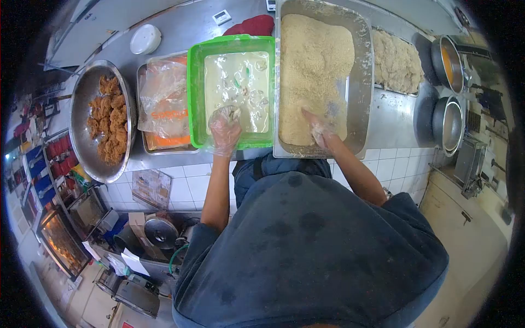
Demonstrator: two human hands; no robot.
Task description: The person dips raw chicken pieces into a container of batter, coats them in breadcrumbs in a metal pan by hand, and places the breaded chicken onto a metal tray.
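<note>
My left hand [224, 131], in a clear plastic glove, is at the near edge of a green tub [193, 93] of milky white batter [224, 76]. Its fingers are curled around a pale, batter-covered piece [235, 113] whose kind I cannot make out. Several lumps poke through the batter on the tub's right side. My right hand [320, 131] reaches into a deep metal pan [361, 71] of beige breading crumbs [314, 54]. Crumbs cling to it, its fingers are stretched toward the crumbs, and I see nothing held in it.
At the left, a steel bowl [80, 117] holds browned, crumbed pieces [112, 123]. Beside it lies a tray with a plastic bag [163, 95]. Right of the pan is a tray of pale coated pieces [396, 63], then metal bowls [449, 123]. A red cloth [251, 25] lies behind the tub.
</note>
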